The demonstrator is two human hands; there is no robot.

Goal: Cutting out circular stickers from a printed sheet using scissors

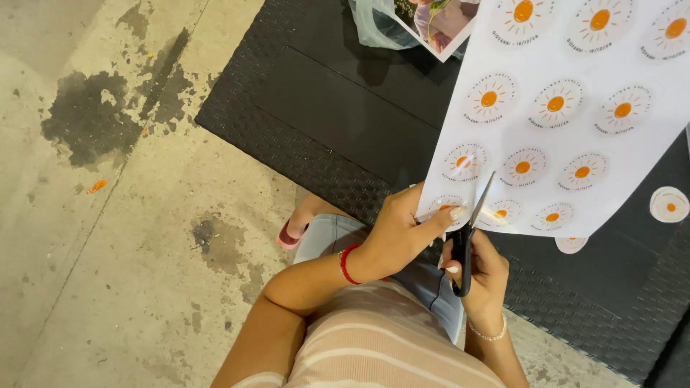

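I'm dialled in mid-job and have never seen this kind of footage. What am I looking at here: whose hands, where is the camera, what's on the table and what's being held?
There is no machine: a seated person wears one camera on the head, looking down at their own two bare hands. The left hand, with a red bracelet at the wrist, pinches the lower corner of a white sheet printed with round orange sun designs. The right hand holds black-handled scissors, blades open at the sheet's lower edge. The sheet hangs over a black woven table. Two cut-out round pieces lie on it to the right, and a plastic bag sits at the far edge. The concrete floor is stained.
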